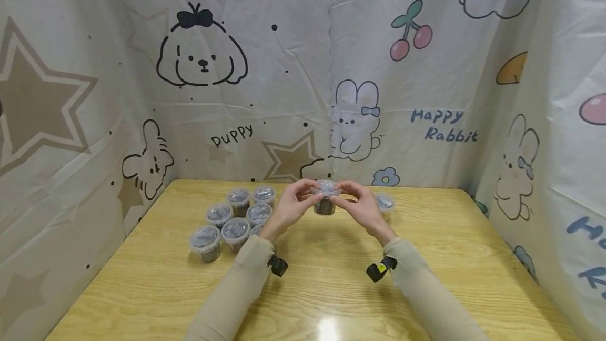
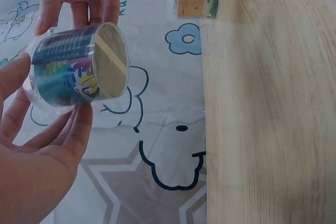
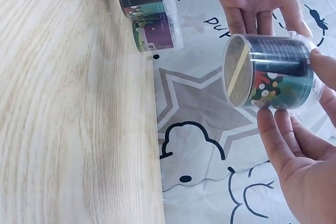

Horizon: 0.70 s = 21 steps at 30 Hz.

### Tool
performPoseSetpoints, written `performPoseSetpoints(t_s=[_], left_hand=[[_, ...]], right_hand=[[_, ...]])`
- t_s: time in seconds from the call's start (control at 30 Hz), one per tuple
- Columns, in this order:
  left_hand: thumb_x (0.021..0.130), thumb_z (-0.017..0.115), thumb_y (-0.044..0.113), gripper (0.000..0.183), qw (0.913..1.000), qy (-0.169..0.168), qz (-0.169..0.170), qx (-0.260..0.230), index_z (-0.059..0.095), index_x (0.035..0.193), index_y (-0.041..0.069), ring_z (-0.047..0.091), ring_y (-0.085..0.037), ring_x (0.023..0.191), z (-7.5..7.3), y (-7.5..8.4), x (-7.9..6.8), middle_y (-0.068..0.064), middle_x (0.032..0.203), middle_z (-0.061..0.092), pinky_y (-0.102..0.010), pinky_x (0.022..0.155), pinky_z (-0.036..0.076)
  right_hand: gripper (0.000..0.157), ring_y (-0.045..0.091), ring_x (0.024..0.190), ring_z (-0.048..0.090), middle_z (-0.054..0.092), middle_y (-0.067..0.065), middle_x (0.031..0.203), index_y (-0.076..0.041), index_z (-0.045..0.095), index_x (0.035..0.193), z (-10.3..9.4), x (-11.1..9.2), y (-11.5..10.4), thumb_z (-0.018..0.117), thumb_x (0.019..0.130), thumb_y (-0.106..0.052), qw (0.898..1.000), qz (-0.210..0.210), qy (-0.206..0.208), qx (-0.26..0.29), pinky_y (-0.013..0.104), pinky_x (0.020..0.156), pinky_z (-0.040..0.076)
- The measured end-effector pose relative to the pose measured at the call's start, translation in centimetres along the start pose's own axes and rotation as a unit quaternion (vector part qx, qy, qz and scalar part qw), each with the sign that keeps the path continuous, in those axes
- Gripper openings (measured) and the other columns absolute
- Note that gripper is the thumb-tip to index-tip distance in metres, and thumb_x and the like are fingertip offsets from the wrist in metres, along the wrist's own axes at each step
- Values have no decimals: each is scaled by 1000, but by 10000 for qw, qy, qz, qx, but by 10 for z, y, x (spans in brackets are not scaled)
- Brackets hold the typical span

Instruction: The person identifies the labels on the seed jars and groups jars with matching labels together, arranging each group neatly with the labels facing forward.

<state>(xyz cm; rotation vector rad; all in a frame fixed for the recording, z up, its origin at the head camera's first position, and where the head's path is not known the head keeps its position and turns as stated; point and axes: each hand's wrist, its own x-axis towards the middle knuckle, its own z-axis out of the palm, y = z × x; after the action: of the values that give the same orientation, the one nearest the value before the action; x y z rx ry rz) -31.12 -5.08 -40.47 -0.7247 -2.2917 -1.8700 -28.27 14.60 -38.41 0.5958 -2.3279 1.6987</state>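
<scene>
we judge the step in hand to be the handling of one lidded cup (image 1: 325, 206), held up near the middle of the back edge of the tabletop (image 1: 322, 283) and apart from its surface. our left hand (image 1: 292, 207) grips it from the left and our right hand (image 1: 357, 205) from the right, thumbs and fingers bent about the clear lid (image 1: 326, 187) and the upper wall. the lid looks seated all round in the head view, though we cannot tell how tightly. from the wrist views, the cup's clear base shows a pale strip (image 2: 111, 53) lying across it, and a printed label (image 3: 282, 72) wraps the side. toward the left edge of the tabletop and its back left corner stands a cluster of similar cups (image 1: 235, 229), some touching or nearly so, one partly hidden by our left sleeve (image 1: 246, 278); a lone cup (image 1: 385, 203) stands near the back edge, just beyond our right hand, toward the back right corner. as we judge it, the next move calls for keeping the cup level, with even pressure from both sides at the rim, since squeezing or prying unevenly could pop the lid or tip the contents.
</scene>
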Motion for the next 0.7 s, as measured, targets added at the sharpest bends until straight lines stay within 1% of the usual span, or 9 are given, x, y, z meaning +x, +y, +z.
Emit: performPoseSetpoints(t_s=[0.07,0.17,0.27,0.4,0.47,0.57,0.7], left_hand=[[84,66,28,23,9999,45,46,-102,61,102,16,59,-18,101,3,0,-1,-2,110,60,-36,82,49],[83,66,27,22,9998,108,93,-164,61,101,14,59,-20,101,6,2,-2,-3,111,59,-34,80,50],[83,67,24,22,9996,143,147,-173,61,101,12,56,-23,105,8,9,-5,-4,115,56,-35,84,49],[86,64,18,23,9996,0,219,-172,61,106,7,52,-27,109,6,22,-10,-8,121,53,-41,90,44],[87,62,17,25,9995,-116,245,-130,60,109,4,52,-28,109,4,25,-11,-9,121,54,-44,91,43],[87,61,21,28,9995,-224,170,-130,61,111,7,52,-24,110,2,20,-8,-6,119,55,-43,93,42],[85,63,31,29,9995,-291,-39,-129,61,110,16,55,-18,106,1,9,-3,-1,114,59,-41,90,44]], right_hand=[[27,26,111,49,55,9,117,-5,60,107,1,0,1,66,84,-18,10000,-56,-35,-6,42,90,44],[28,27,114,46,54,10,119,-4,59,107,2,0,1,66,84,-18,9999,-140,-53,-34,42,91,44],[28,28,115,46,53,13,118,-2,57,105,3,0,2,66,84,-17,9997,-232,-48,14,44,91,43],[25,29,113,47,52,16,115,2,53,102,0,0,4,65,85,-13,9993,-298,-128,179,46,90,43],[24,29,111,48,52,16,115,2,51,101,-2,0,5,64,85,-11,9989,-302,-218,278,45,90,44],[23,27,109,49,52,14,117,2,50,98,-5,1,8,63,86,-12,9984,-241,-337,392,43,89,44],[22,25,109,50,52,12,119,-1,49,99,-6,5,18,62,86,-14,9966,-201,-553,570,41,89,44]])
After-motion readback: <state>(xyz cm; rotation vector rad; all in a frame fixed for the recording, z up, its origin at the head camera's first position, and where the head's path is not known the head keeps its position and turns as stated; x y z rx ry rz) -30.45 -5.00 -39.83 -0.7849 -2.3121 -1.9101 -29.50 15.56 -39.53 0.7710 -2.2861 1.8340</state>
